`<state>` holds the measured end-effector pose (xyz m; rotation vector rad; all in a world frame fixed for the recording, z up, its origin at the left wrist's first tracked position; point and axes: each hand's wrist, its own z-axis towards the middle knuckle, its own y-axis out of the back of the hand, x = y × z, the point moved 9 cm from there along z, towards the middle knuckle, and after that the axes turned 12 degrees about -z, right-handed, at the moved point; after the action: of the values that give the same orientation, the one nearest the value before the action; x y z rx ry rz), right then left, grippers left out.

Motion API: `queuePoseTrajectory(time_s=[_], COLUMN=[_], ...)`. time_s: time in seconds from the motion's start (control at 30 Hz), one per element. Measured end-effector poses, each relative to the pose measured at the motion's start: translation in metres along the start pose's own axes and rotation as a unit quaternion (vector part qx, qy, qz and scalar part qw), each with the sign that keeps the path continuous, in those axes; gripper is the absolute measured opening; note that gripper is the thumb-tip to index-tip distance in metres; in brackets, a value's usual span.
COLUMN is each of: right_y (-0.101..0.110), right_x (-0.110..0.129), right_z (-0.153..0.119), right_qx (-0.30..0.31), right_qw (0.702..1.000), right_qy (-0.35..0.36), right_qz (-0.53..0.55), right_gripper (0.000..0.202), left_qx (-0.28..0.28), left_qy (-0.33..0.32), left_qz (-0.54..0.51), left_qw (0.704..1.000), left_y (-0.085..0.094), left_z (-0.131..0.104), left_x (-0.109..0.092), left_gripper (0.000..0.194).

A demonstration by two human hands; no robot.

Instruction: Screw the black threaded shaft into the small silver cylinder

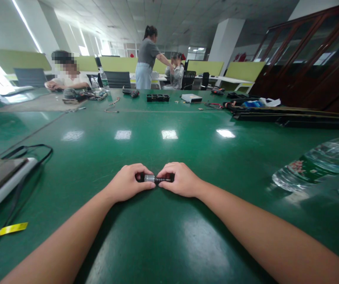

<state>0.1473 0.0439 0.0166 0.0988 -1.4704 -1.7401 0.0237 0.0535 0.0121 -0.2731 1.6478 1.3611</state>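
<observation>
A small metal cylinder (149, 178) with a dark ridged shaft (159, 180) lies horizontally between my hands, just over the green table (169, 154). The thumb and fingers of my left hand (132, 182) pinch the silvery cylinder end. On the other side, my right hand (181, 179) closes its thumb and fingers round the dark shaft, whose far tip shows between them. The two hands face each other, fingertips nearly touching. Both rest low at the table's surface.
Water bottles (314, 165) lie at the right. A phone (0, 177) on a white device with black cables is at the left. Electronic parts and a black module (158, 98) line the far side. Three people (147, 55) are beyond.
</observation>
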Motion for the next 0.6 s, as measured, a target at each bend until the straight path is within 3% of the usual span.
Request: queuePoseTrajectory(time_s=[0.6], right_y=[0.007], right_x=[-0.014], right_z=[-0.003], right_qx=[-0.023], right_qw=[0.999], right_qy=[-0.027], right_qz=[-0.021], right_gripper=[0.005], left_qx=[-0.007], left_qy=[0.008], left_qz=[-0.016], left_qw=[1.0], left_y=[0.003], left_z=[0.0], left_x=[0.004], left_gripper=[0.028])
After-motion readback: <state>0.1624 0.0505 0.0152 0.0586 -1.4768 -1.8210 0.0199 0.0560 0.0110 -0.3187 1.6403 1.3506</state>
